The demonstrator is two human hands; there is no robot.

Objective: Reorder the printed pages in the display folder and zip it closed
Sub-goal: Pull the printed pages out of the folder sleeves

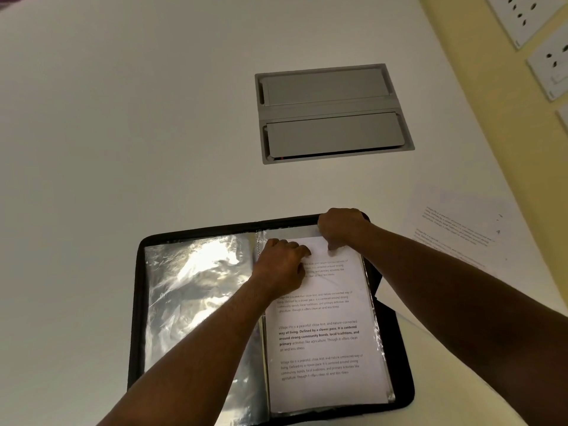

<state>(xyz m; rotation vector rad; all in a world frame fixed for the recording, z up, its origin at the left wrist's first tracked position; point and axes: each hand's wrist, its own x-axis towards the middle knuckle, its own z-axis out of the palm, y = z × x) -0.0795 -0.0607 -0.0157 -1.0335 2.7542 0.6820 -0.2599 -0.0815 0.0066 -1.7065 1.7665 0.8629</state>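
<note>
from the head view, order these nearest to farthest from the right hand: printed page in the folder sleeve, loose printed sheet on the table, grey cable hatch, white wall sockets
1. White printed page in the clear folder sleeve: the right hand is at its top edge.
2. Loose white printed sheet: on the table, to the right.
3. Grey rectangular cable hatch: set into the table, farther back.
4. White wall sockets: on the yellow wall, far upper right.

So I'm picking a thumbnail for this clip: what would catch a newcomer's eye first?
Both hands, left and right, meet at the top of a printed page in the right half of an open black folder. Its crinkled, shiny sleeve glares on the left. Behind it, a grey hatch is set into the white desk.
</note>
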